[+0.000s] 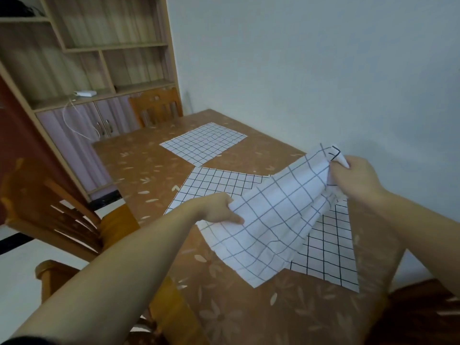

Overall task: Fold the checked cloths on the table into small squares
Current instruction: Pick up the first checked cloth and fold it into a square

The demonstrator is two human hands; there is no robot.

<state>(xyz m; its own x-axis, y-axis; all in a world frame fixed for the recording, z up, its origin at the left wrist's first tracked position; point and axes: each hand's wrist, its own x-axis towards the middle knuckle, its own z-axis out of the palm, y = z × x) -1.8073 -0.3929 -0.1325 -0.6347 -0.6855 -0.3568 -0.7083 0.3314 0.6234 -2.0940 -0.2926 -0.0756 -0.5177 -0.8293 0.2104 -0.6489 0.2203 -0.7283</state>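
Note:
A white cloth with black checks (271, 220) is partly lifted off the brown flowered table (149, 175). My left hand (219, 207) pinches its left edge low over the table. My right hand (356, 178) holds the opposite corner higher up, so the raised part hangs between both hands and its pale underside faces me. The remainder of this cloth lies flat beneath, toward the near right. A second checked cloth (204, 141) lies spread flat at the far side of the table, untouched.
Wooden chairs stand at the left (64, 220) and at the table's far end (156, 108). A wooden shelf unit (99, 58) with a white box and cable fills the back left. A pale wall runs along the table's right side.

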